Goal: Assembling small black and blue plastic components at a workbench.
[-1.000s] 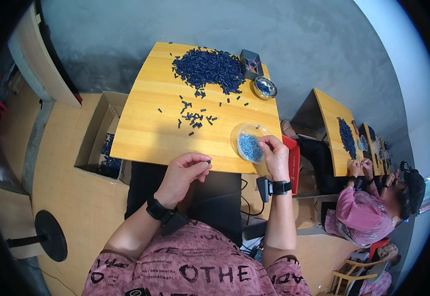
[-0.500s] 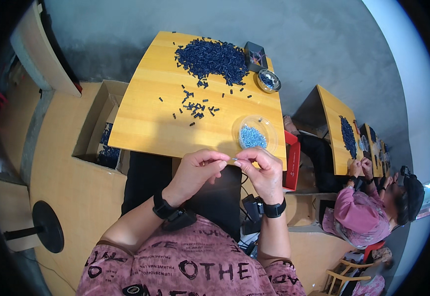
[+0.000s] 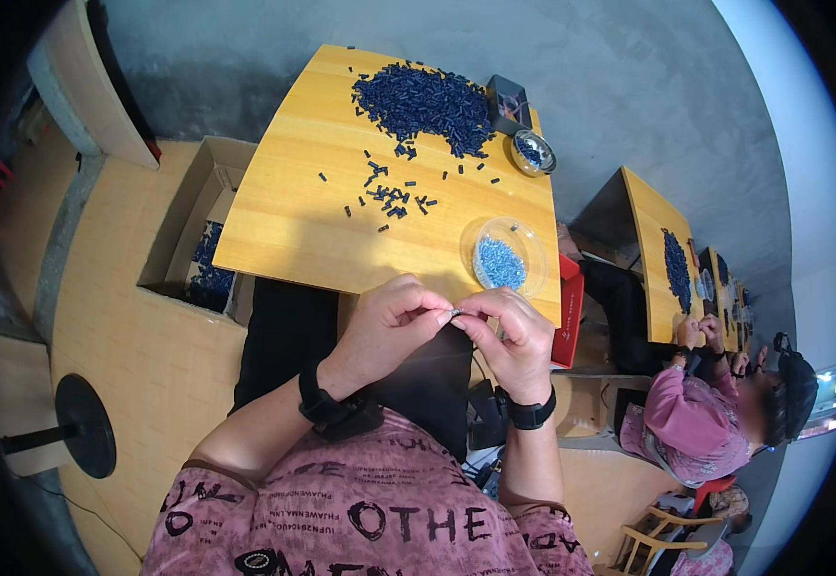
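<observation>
Just off the near edge of the wooden table (image 3: 284, 226), my left hand (image 3: 389, 322) and my right hand (image 3: 514, 341) meet fingertip to fingertip. Thumb and forefinger of each are pinched on one tiny silvery piece (image 3: 454, 312), mostly covered by the fingers; its kind is too small to make out. Beyond my right hand stands a round clear plastic tub (image 3: 536, 252) with many small shiny light-blue pieces (image 3: 500, 262). Several loose short dark-blue tube-like pieces (image 3: 394, 204) are scattered mid-table, in front of a large heap of the same pieces (image 3: 423, 104).
At the far right corner sit a black box (image 3: 508, 106) and a round bowl (image 3: 533, 154) holding dark pieces. An open cardboard box (image 3: 170, 226) is on the floor at left, a red box (image 3: 569, 312) right of the table. A co-worker (image 3: 692, 418) sits at another table.
The left fingertips have closed in on the small piece at the right fingertips, so both hands now touch it. The view has shifted slightly.
</observation>
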A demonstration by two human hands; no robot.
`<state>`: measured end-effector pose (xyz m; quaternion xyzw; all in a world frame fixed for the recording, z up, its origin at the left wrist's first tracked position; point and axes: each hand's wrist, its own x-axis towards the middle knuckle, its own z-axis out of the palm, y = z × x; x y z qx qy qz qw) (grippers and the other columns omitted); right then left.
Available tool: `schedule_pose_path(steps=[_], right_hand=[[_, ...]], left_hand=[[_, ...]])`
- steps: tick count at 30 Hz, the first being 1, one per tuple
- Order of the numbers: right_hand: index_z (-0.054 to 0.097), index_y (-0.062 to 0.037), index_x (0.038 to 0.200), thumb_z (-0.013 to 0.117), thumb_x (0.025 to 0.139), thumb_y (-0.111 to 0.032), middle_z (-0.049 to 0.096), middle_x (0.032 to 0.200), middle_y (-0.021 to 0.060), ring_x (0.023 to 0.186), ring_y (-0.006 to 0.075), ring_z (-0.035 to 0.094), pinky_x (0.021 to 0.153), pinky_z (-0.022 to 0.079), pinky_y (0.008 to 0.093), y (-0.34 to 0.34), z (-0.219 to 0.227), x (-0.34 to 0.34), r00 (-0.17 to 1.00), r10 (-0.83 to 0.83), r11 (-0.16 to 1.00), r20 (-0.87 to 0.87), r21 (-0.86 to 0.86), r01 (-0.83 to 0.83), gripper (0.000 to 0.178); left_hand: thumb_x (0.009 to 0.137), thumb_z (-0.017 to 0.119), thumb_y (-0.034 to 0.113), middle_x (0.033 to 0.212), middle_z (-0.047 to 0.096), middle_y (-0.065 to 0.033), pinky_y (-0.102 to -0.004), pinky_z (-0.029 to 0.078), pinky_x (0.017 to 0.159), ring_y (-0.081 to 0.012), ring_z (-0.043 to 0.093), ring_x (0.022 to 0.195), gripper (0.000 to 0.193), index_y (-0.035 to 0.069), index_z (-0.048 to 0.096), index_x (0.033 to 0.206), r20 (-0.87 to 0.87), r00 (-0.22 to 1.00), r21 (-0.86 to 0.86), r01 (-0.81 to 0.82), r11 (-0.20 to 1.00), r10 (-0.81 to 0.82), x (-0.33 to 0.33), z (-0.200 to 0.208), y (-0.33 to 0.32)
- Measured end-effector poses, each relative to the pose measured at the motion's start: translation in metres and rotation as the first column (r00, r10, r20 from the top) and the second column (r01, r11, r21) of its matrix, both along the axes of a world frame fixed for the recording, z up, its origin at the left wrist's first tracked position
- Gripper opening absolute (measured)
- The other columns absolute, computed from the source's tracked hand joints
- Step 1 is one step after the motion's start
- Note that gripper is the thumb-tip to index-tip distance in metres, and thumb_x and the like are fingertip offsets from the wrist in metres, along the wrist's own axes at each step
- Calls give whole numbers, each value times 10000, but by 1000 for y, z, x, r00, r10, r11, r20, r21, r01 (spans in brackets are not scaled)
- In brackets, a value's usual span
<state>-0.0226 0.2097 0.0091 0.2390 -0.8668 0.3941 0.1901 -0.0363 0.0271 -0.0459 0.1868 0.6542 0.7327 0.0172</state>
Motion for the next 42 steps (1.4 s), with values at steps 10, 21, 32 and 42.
schedule_pose_path(steps=[10, 21, 32, 42], right_hand=[[702, -24, 882, 755, 783, 15, 675, 773, 81, 666, 215, 625, 608, 489, 303, 2, 1, 2, 999, -26, 999, 40, 29, 25, 119], [668, -24, 867, 741, 802, -33, 610, 725, 57, 586, 164, 557, 529, 438, 271, 4, 1, 0, 988, 9, 1000, 152, -9, -8, 98], [686, -24, 879, 751, 795, -5, 625, 728, 37, 591, 121, 555, 549, 443, 253, 7, -4, 0, 981, 22, 997, 193, -77, -7, 107], [678, -15, 865, 754, 795, -10, 625, 723, 52, 579, 128, 559, 532, 436, 259, 5, 0, 2, 979, 24, 999, 204, -49, -15, 103]], left_hand=[[876, 691, 22, 840, 572, 2, -209, 384, 604, -55, 488, 689, 72, 27, 707, 946, -82, 996, -23, -22, 999, 20, 1, -3, -4], [816, 704, -7, 805, 575, -20, -229, 411, 577, -91, 519, 653, 104, 38, 706, 910, -221, 970, -76, -116, 990, 97, -1, -2, -1], [788, 704, -14, 804, 579, -35, -243, 423, 555, -110, 526, 625, 120, 35, 704, 899, -312, 939, -112, -186, 976, 143, -1, 0, -1], [780, 699, -5, 805, 583, -32, -247, 435, 566, -113, 547, 645, 116, 38, 700, 887, -291, 947, -140, -182, 973, 135, 1, 2, -2]])
